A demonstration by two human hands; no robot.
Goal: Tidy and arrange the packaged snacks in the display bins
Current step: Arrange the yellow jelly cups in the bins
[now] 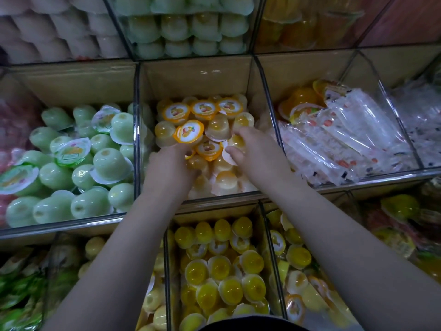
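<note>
Both my hands reach into the middle bin, a clear-walled compartment lined with cardboard and holding several orange-lidded pudding cups. My left hand has its fingers curled around cups at the near left of the pile, one with an orange lid by its fingertips. My right hand grips a pale upturned cup between thumb and fingers. Three lidded cups lie in a row at the back of the pile.
Green jelly cups fill the bin on the left. Clear-wrapped packets fill the bin on the right. Yellow cups sit in the lower bin under my arms. Stacked pale cups fill the upper shelf. Metal-edged clear dividers separate the bins.
</note>
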